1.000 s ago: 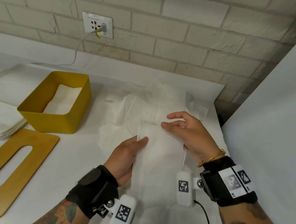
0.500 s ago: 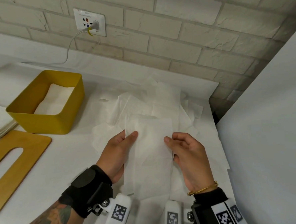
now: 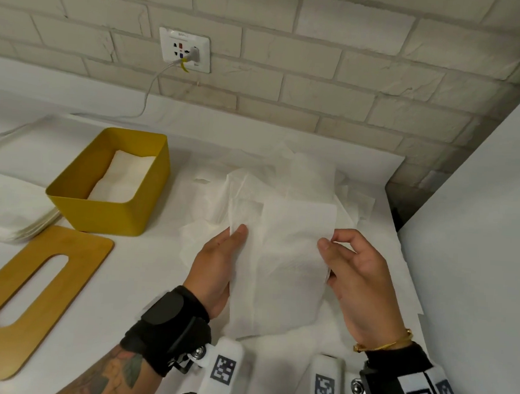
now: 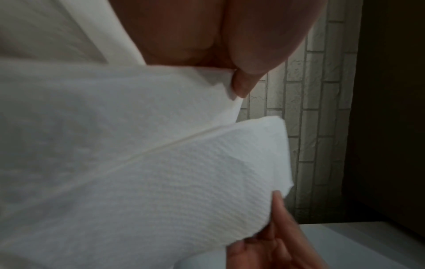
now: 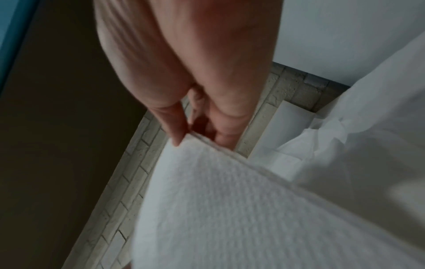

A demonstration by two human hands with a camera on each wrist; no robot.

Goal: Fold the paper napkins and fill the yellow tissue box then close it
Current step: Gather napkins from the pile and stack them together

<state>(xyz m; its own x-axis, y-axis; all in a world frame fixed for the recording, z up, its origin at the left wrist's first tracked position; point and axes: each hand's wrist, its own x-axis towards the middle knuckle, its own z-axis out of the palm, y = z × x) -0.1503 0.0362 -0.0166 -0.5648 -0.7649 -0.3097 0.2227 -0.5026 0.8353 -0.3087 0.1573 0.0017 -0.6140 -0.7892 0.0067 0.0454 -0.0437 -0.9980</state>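
Observation:
I hold a white folded paper napkin [image 3: 288,259] [image 4: 184,172] [image 5: 230,209] up between both hands above the counter. My left hand [image 3: 223,255] [image 4: 239,85] pinches its left edge with thumb on top. My right hand [image 3: 337,259] [image 5: 200,138] pinches its right edge between thumb and fingers. Behind it lies a loose heap of unfolded napkins [image 3: 299,181]. The yellow tissue box [image 3: 109,209] stands open at the left with folded napkins [image 3: 123,176] inside. Its wooden slotted lid [image 3: 33,298] lies flat on the counter in front of it.
A stack of white napkins [image 3: 8,212] sits at the far left. A white panel [image 3: 478,240] rises at the right edge of the counter. A brick wall [image 3: 291,61] with a socket [image 3: 184,49] and a plugged cable is behind.
Both hands drew the napkin nearer and lifted it; the right hand moved from the top edge to pinching the right edge, the left thumb stays on the left edge.

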